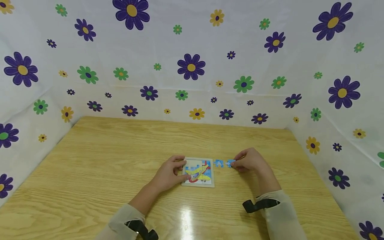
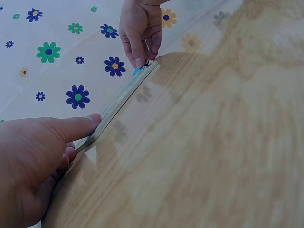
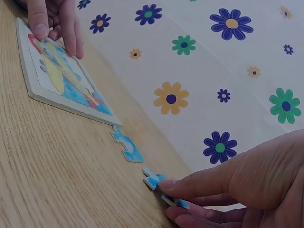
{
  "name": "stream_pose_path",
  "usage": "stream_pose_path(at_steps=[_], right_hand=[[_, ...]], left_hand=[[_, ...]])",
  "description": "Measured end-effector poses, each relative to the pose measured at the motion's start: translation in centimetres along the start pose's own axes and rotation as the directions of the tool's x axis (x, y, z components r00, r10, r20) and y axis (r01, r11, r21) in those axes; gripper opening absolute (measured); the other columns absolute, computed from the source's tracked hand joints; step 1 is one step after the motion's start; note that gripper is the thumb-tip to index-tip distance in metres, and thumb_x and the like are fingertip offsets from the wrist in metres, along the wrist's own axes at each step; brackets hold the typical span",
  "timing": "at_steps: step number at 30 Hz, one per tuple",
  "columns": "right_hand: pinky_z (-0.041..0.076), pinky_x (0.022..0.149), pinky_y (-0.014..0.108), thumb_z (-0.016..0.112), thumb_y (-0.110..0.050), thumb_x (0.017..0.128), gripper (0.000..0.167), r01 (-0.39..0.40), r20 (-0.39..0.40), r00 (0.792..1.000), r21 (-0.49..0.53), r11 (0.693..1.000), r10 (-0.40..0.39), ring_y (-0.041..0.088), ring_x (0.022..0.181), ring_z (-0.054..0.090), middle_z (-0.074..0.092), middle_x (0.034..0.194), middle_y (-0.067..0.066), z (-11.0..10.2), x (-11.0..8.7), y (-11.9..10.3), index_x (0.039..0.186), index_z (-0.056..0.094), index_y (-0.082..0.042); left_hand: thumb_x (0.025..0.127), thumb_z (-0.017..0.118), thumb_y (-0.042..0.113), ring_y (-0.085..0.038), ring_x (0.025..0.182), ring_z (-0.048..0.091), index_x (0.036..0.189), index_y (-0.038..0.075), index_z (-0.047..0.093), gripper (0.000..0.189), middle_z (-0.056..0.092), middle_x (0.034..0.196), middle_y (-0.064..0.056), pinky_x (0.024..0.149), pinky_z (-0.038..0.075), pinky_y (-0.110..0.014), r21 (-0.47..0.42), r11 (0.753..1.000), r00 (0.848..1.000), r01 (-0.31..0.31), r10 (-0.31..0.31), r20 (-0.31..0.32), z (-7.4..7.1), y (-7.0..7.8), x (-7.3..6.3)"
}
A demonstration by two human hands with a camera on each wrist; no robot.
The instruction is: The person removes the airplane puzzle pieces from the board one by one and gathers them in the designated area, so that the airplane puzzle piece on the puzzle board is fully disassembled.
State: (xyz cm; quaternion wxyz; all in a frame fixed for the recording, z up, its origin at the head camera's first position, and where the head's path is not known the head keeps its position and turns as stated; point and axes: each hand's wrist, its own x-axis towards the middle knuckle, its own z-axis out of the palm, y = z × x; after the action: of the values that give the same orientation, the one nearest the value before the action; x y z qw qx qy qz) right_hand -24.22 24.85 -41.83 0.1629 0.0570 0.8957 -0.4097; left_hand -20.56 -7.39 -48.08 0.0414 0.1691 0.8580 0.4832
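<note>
A framed jigsaw puzzle point(image 1: 213, 180) with a yellow and red airplane picture lies flat on the table. My left hand point(image 1: 168, 174) grips its left side, thumb over the picture and fingers along the frame's edge. White backing shows in the picture's upper part. Just right of the frame, a loose blue puzzle piece point(image 3: 127, 146) lies on the wood. Farther right, my right hand point(image 1: 250, 160) pinches another blue puzzle piece point(image 3: 152, 180) between thumb and fingers, close over the table. A further bit of blue piece point(image 3: 182, 204) shows at those fingertips, partly hidden by the thumb.
The wood-grain table point(image 1: 105, 160) extends around the puzzle on all sides. A white cloth point(image 1: 168, 43) printed with purple, green and orange flowers stands along the table's back and both sides. Black straps point(image 1: 264, 204) circle both sleeved wrists.
</note>
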Motion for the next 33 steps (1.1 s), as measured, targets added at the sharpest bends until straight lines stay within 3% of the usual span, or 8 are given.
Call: stream_pose_path(at_steps=[9, 15, 20, 23, 28, 33], right_hand=[[0.051, 0.064, 0.030, 0.083, -0.014, 0.079, 0.029, 0.029, -0.082, 0.996, -0.183, 0.983, -0.044, 0.018, 0.072, 0.061, 0.067, 0.089, 0.013, 0.3, -0.6, -0.7, 0.097, 0.068, 0.004], [0.049, 0.063, 0.028, 0.078, -0.014, 0.085, 0.023, 0.100, -0.069, 0.991, -0.178, 0.979, -0.114, 0.018, 0.072, 0.060, 0.066, 0.087, 0.011, 1.4, -0.3, -1.8, 0.099, 0.069, 0.002], [0.053, 0.066, 0.028, 0.071, -0.020, 0.093, 0.023, 0.160, -0.025, 0.986, -0.091, 0.983, -0.163, 0.017, 0.074, 0.063, 0.066, 0.089, 0.010, 2.7, 0.0, -2.5, 0.105, 0.070, -0.001], [0.057, 0.072, 0.030, 0.069, -0.019, 0.095, 0.023, 0.202, 0.061, 0.977, 0.031, 0.979, -0.203, 0.018, 0.079, 0.067, 0.067, 0.095, 0.011, 4.1, 0.0, -3.2, 0.109, 0.071, -0.001], [0.060, 0.075, 0.032, 0.067, -0.017, 0.097, 0.024, 0.160, 0.206, 0.957, 0.210, 0.965, -0.203, 0.018, 0.081, 0.071, 0.070, 0.098, 0.014, 6.6, -0.1, -4.3, 0.112, 0.071, 0.001], [0.060, 0.070, 0.030, 0.065, -0.014, 0.098, 0.023, 0.135, 0.191, 0.964, 0.249, 0.959, -0.186, 0.016, 0.075, 0.071, 0.072, 0.092, 0.014, 7.9, -0.2, -4.2, 0.112, 0.071, 0.003]], left_hand=[[0.082, 0.084, 0.024, -0.010, 0.089, 0.053, 0.132, -0.003, 0.063, 0.060, 0.053, 0.144, -0.008, 0.068, 0.045, -0.019, 0.040, 0.999, 0.999, -0.036, 0.036, 0.003, 0.0, 0.1, -0.2], [0.081, 0.085, 0.021, -0.010, 0.087, 0.052, 0.131, -0.004, 0.063, 0.059, 0.053, 0.143, -0.009, 0.067, 0.044, -0.019, 0.032, 0.999, 0.999, -0.041, 0.042, -0.014, -0.3, -0.1, 0.0], [0.082, 0.084, 0.023, -0.011, 0.089, 0.052, 0.132, -0.004, 0.062, 0.060, 0.052, 0.144, -0.009, 0.068, 0.044, -0.019, 0.013, 0.999, 0.999, -0.042, 0.043, -0.004, -0.1, -0.2, -0.1], [0.082, 0.084, 0.022, -0.011, 0.089, 0.052, 0.131, -0.004, 0.063, 0.060, 0.053, 0.143, -0.008, 0.068, 0.044, -0.019, 0.018, 0.999, 0.999, -0.031, 0.031, -0.014, 0.0, -0.1, -0.2], [0.081, 0.085, 0.021, -0.011, 0.088, 0.053, 0.130, -0.004, 0.064, 0.059, 0.054, 0.143, -0.008, 0.068, 0.044, -0.019, 0.036, 0.999, 0.999, -0.033, 0.034, -0.031, -0.1, -0.1, -0.2], [0.082, 0.084, 0.022, -0.012, 0.090, 0.054, 0.130, -0.005, 0.064, 0.059, 0.053, 0.143, -0.010, 0.069, 0.045, -0.019, 0.019, 0.999, 0.999, -0.047, 0.047, -0.014, -0.2, 0.2, 0.1]])
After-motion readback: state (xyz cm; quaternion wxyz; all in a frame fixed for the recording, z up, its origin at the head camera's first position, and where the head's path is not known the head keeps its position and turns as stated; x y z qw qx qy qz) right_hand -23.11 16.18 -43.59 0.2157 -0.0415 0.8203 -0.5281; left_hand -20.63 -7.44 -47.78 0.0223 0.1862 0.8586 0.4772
